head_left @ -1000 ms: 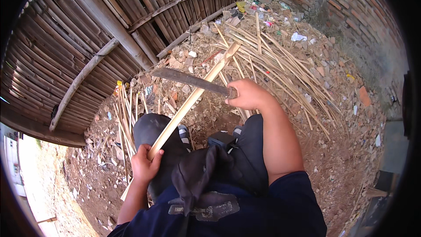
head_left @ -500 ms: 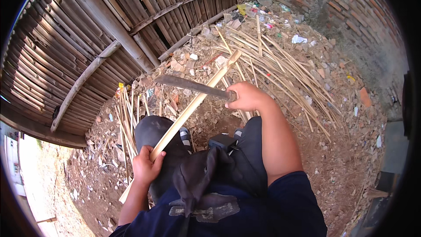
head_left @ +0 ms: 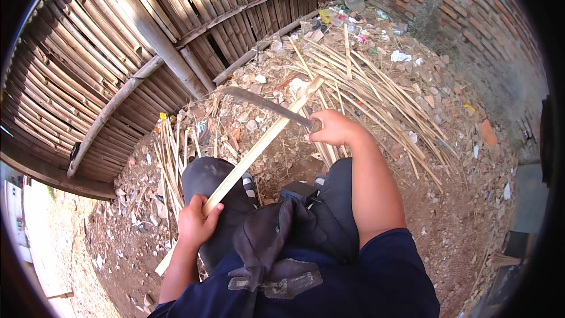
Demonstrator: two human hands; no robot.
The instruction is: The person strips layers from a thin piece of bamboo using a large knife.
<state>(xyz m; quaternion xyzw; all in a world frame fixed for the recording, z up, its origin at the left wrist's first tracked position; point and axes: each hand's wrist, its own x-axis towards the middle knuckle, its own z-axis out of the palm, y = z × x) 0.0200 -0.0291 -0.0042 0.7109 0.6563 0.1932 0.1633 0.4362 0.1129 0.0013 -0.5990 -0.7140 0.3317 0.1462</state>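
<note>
we see our left grip (head_left: 198, 224) curled snugly round the near end of a wooden strip (head_left: 253, 155) slanting away rightward, while our right grip (head_left: 331, 128), nearer its far end, clasps a knife (head_left: 268, 103) crossing it.

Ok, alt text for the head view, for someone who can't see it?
A long knife in the right hand crosses a long, pale strip gripped by the left hand. More strips lie on littered ground near a slatted wall and brick wall.

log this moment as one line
left hand: grips long pale wooden strip | right hand: holds long dark metal-bladed knife | knife crosses strip, contact unclear | nearby: slender pale wooden sticks on brown rubble-strewn ground
</note>
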